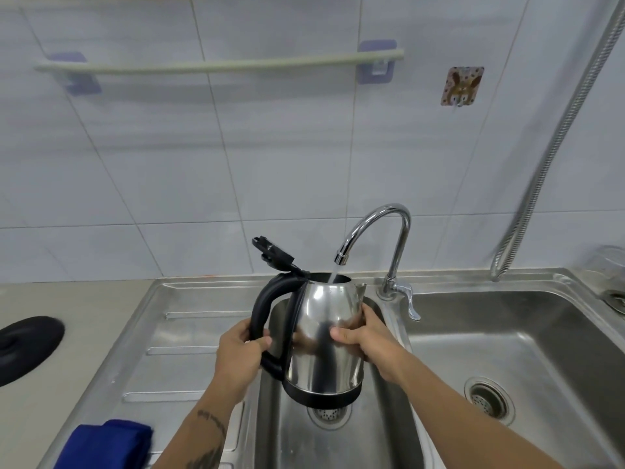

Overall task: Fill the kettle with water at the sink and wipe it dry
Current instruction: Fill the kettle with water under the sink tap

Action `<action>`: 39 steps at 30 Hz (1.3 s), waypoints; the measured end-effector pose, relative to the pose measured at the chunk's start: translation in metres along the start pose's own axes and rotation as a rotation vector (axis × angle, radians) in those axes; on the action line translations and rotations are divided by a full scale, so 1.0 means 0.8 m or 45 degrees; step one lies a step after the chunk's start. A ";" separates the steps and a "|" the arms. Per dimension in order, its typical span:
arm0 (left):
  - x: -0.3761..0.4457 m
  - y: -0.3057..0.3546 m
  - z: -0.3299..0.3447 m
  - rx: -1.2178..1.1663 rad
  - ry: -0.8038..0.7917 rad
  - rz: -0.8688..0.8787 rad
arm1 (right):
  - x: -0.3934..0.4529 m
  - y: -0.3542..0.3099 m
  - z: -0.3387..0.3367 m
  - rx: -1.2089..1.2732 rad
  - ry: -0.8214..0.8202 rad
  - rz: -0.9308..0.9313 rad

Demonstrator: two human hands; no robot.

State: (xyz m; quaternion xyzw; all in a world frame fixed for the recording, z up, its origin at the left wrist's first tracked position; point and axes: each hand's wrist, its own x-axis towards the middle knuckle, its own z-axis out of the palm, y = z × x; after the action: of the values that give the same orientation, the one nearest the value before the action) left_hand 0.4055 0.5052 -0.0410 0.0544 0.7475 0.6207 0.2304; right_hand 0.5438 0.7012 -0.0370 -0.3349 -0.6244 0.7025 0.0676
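Your left hand (241,353) grips the handle, your right hand (363,336) wraps the steel kettle (324,336), steadying it over the near-left sink basin (378,445) so the tap (378,228) stream enters its open top

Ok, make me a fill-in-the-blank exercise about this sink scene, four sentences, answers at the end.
1. Water from the tap runs into the open ____.
2. The left hand grips the kettle's black ____.
3. The right hand steadies the kettle's shiny ____ body.
4. A folded ____ cloth lies on the drainboard.

Answers: kettle; handle; steel; blue
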 end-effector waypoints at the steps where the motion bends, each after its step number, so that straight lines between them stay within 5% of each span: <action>1: -0.002 0.003 -0.001 -0.028 -0.017 -0.007 | 0.001 0.001 0.000 -0.009 0.007 -0.009; 14: -0.004 0.013 -0.008 -0.316 -0.125 -0.085 | -0.005 0.005 -0.001 0.004 0.067 -0.210; 39: 0.001 0.014 -0.017 -0.217 -0.100 -0.100 | -0.009 0.007 0.012 -0.077 0.096 -0.254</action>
State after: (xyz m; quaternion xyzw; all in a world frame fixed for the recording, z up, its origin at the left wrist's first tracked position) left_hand 0.3972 0.4957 -0.0288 0.0297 0.6838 0.6700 0.2875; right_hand 0.5456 0.6886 -0.0392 -0.2991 -0.6725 0.6600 0.1507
